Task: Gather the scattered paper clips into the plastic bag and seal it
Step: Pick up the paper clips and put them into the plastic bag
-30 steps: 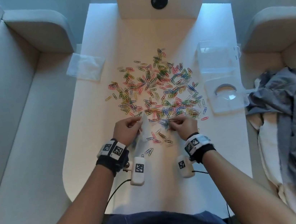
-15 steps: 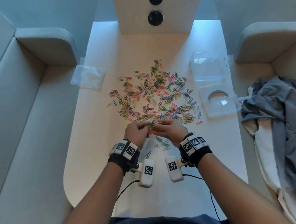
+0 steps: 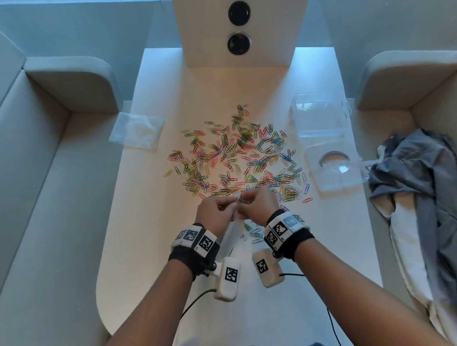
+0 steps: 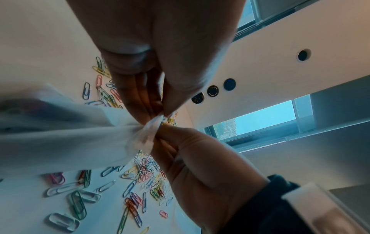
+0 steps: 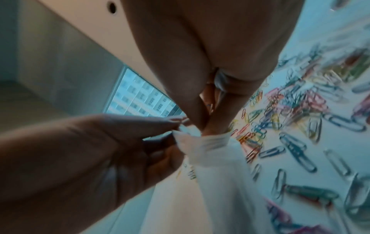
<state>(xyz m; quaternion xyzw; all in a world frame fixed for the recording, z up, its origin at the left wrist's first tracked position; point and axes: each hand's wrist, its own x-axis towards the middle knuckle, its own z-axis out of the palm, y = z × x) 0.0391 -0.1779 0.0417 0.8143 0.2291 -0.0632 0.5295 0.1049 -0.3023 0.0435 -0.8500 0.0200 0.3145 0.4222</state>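
Observation:
Many coloured paper clips [image 3: 234,157] lie scattered over the middle of the white table [image 3: 267,298], and a few more sit under my hands. My left hand [image 3: 232,202] pinches the rim of a clear plastic bag [image 3: 233,227], which hangs down toward me. In the left wrist view its fingertips [image 4: 158,114] squeeze the crumpled bag [image 4: 70,137] mouth. My right hand [image 3: 248,200] meets it there, pinching a small bunch of clips at the opening. Seen from the right wrist, my right hand [image 5: 204,126] has its fingertips dipped into the bag [image 5: 210,174].
A second flat plastic bag [image 3: 137,132] lies at the table's left edge. A clear plastic box [image 3: 322,120] and its lid [image 3: 334,167] sit at the right edge. Grey clothing [image 3: 433,189] lies on the right seat. An upright panel with round sockets [image 3: 238,14] stands at the back.
My right hand left the near edge of the pile and moved left to the bag mouth. Both hands have come together and risen a little.

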